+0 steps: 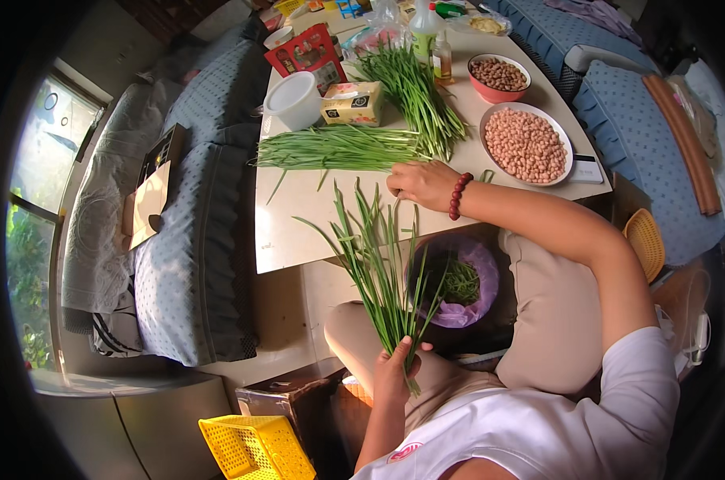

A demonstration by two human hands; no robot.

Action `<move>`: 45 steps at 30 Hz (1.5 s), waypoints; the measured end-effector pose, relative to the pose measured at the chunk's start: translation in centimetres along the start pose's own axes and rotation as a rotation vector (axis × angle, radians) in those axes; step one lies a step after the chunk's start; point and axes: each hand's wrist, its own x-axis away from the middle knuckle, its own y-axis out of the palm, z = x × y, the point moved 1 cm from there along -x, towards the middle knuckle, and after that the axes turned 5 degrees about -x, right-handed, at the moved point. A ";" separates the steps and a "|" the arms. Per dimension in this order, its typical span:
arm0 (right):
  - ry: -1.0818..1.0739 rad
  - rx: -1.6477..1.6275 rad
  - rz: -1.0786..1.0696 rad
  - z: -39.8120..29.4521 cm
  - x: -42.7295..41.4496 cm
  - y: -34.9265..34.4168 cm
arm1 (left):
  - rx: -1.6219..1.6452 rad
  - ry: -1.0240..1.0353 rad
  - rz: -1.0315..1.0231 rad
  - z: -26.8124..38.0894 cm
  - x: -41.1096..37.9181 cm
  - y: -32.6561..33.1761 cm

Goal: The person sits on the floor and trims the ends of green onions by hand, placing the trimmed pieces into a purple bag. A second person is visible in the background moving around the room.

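Observation:
My left hand [397, 366] is closed around the lower ends of a fanned bunch of garlic chives [377, 282], held above my lap. At the table's near edge my right hand [422, 185], with a red bead bracelet at the wrist, rests with bent fingers beside the stems of a flat pile of chives [338, 147]; whether it pinches anything is not visible. A second pile of chives [419, 96] lies crosswise behind it. Below the table edge, a bin with a purple bag [487, 282] holds green scraps [460, 282].
On the table [278, 240] are a bowl of pink peanuts [526, 144], a bowl of brown beans or nuts [498, 73], a lidded white tub [292, 99], a tissue pack [353, 103], a red pouch [308, 54] and bottles. A yellow plastic basket [257, 447] stands at lower left. Padded sofas flank the table.

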 end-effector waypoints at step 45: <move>0.438 -0.360 -0.346 -5.8 4.6 -0.8 | 0.028 -0.027 0.049 1.2 -0.2 0.7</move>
